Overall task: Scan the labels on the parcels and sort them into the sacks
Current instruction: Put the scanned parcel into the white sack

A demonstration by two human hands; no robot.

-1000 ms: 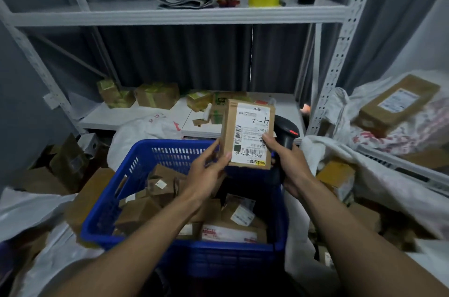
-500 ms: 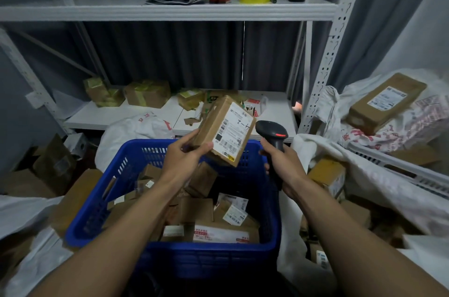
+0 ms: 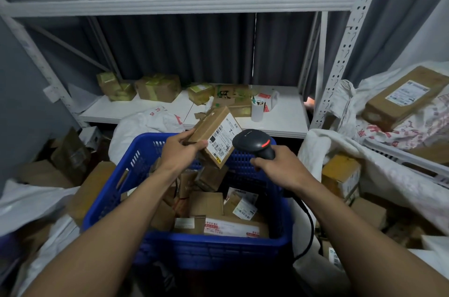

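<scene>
My left hand [image 3: 181, 150] grips a small brown cardboard parcel [image 3: 213, 136] by its left edge, tilted, with the white barcode label facing up and right. My right hand [image 3: 279, 165] holds a black barcode scanner [image 3: 254, 143] by its handle; the scanner head sits right beside the label, and a red light shows on it. Both hover over a blue plastic basket [image 3: 116, 187] filled with several more cardboard parcels [image 3: 218, 211]. White sacks lie to the left [image 3: 29, 202] and to the right [image 3: 379, 175] of the basket.
A white metal shelf rack [image 3: 340, 58] stands behind the basket, with taped boxes [image 3: 158, 87] and a white cup [image 3: 257, 110] on its lower shelf. A large labelled box [image 3: 403, 94] rests on the sacks at the right. Loose boxes [image 3: 340, 175] lie inside the right sack.
The parcel has tipped from upright to slanted and dropped lower. My right hand has let go of the parcel and brought the scanner head up against the label. The camera has tilted a little.
</scene>
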